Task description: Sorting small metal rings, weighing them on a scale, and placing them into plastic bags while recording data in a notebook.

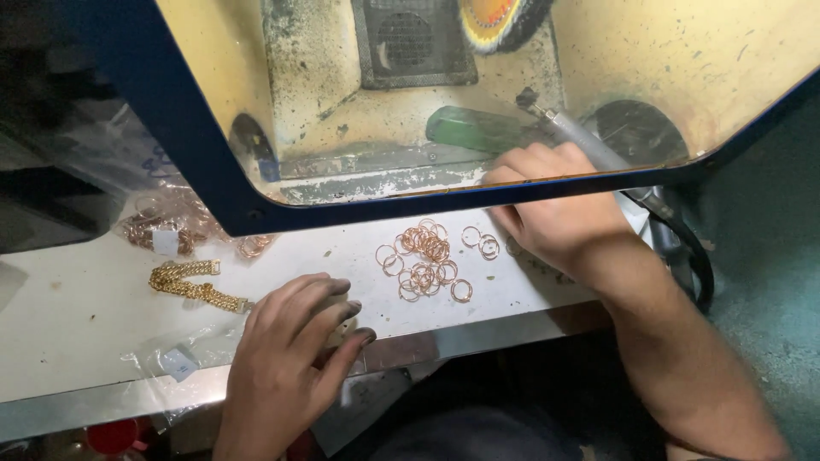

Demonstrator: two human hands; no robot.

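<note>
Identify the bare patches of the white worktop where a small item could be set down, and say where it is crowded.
Bare worktop lies left of the gold chain. The ring cluster crowds the stretch between left hand and right hand.

Many copper rings (424,260), one gold chain (195,284), two hands (286,350).

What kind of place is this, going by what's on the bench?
Probably a jewellery polishing workshop: loose copper-coloured rings and a gold chain lie on the bench, and the right hand holds a rotary tool inside a grimy dust hood.
</note>
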